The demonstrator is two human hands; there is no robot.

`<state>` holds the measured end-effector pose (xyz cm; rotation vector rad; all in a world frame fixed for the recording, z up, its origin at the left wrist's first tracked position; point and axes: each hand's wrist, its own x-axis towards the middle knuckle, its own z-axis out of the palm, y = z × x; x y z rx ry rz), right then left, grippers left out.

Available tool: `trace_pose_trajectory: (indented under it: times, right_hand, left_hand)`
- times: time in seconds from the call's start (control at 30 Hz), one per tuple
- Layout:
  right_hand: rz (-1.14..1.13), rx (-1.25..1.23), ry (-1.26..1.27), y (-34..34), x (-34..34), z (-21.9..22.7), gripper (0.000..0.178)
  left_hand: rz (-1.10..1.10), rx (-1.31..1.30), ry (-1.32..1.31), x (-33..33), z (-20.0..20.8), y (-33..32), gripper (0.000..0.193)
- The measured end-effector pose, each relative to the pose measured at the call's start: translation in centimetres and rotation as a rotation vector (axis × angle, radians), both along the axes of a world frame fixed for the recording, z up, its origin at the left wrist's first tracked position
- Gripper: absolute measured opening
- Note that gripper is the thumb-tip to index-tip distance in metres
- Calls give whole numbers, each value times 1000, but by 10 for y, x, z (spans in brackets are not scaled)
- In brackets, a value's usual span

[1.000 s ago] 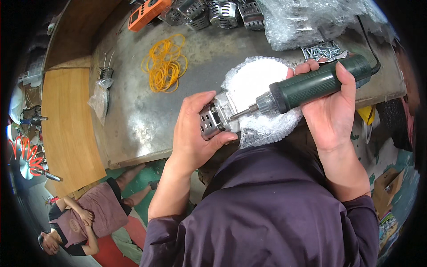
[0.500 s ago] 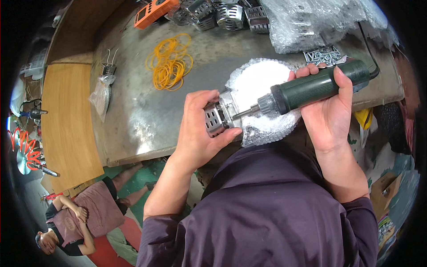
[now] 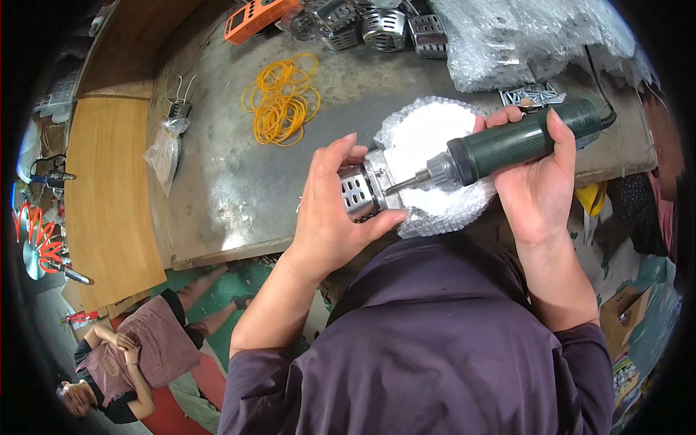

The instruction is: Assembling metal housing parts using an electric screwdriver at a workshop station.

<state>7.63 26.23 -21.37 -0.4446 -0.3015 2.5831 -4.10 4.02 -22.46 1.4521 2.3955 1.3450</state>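
Note:
My left hand (image 3: pixel 326 206) is closed around a shiny metal housing (image 3: pixel 357 194) with slotted holes, gripping its sides between thumb and fingers. In my right hand (image 3: pixel 535 196) lies a dark green electric screwdriver (image 3: pixel 511 147), pointing left, with a cord at its back end. Its bit (image 3: pixel 407 182) reaches the right end face of the housing; whether it sits in a screw there cannot be made out. Beneath the tool, a bubble-wrapped round piece (image 3: pixel 428 123) shows a bright white glare at the table's front edge.
Screws (image 3: pixel 528 96) lie in a pile behind the screwdriver. Bubble-wrapped packs (image 3: pixel 522 47) and several slotted metal housings (image 3: pixel 384 30) stand at the back, beside an orange meter (image 3: pixel 254 20). A yellow cord (image 3: pixel 283 105) lies coiled on the table (image 3: pixel 217 138). Another person (image 3: pixel 138 355) is at lower left.
The housing and screwdriver have shifted slightly right in the picture, still in my hands. My left fingers have lifted a little. The table scene has shifted slightly too.

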Motion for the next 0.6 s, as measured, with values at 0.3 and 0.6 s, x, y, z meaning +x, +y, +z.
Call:
trace_pose_trajectory:
  times: [0.3, 0.6]
  right_hand:
    - [-43, -2, 16, 8, -10, -1, 24]
    - [-27, -25, -1, 10, -12, 0, 23]
  left_hand:
    - [28, -9, -39, -4, -8, -8, 90]
    - [8, -81, -34, -5, 2, -5, 78]
